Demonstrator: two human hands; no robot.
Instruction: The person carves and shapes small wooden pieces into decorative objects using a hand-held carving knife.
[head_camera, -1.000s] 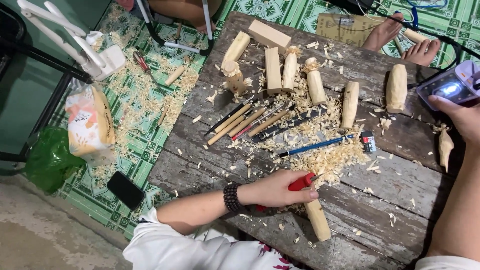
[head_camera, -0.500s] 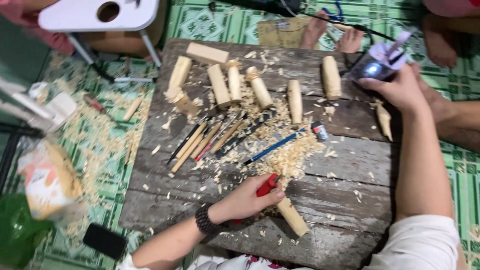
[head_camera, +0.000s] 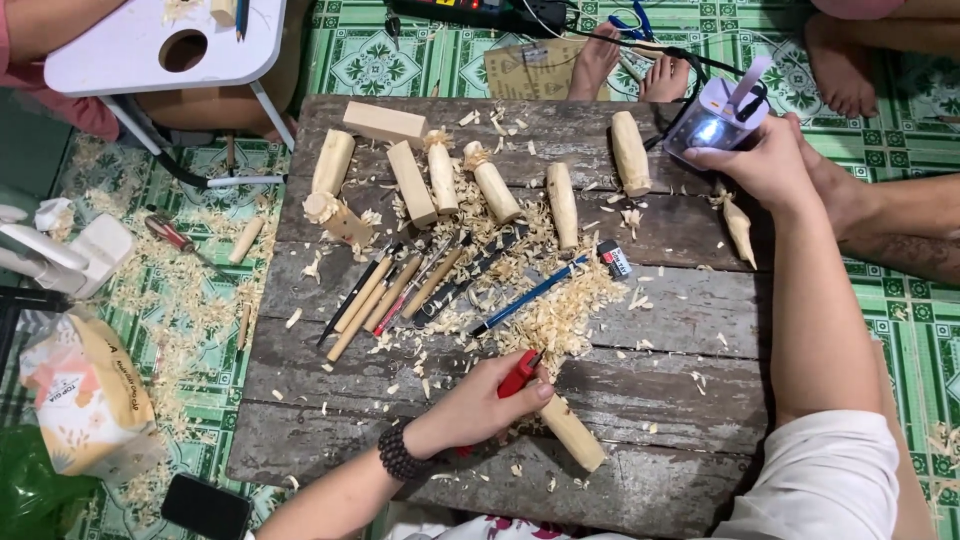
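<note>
My left hand (head_camera: 478, 405) grips a red-handled carving knife (head_camera: 517, 374) near the front of a weathered wooden board (head_camera: 690, 330). The hand rests against a pale, partly carved wooden stick (head_camera: 573, 433) lying beside it. My right hand (head_camera: 762, 160) reaches to the board's far right corner and is closed around a small white lamp (head_camera: 712, 122) that is lit. Several rough wooden blanks (head_camera: 562, 203) lie in a row across the back of the board. Below them, carving tools and pencils (head_camera: 400, 290) lie fanned out among a heap of shavings (head_camera: 560, 315).
A white stool (head_camera: 165, 45) stands at the back left. A paper bag (head_camera: 85, 395) and a dark phone (head_camera: 205, 505) lie on the green patterned mat at the left. Other people's bare feet (head_camera: 840, 60) and a forearm (head_camera: 900, 215) are at the back and right. Cables run along the top.
My head has moved, so the board sits more centrally in view. My left hand keeps the knife by the stick. My right hand stays on the lamp.
</note>
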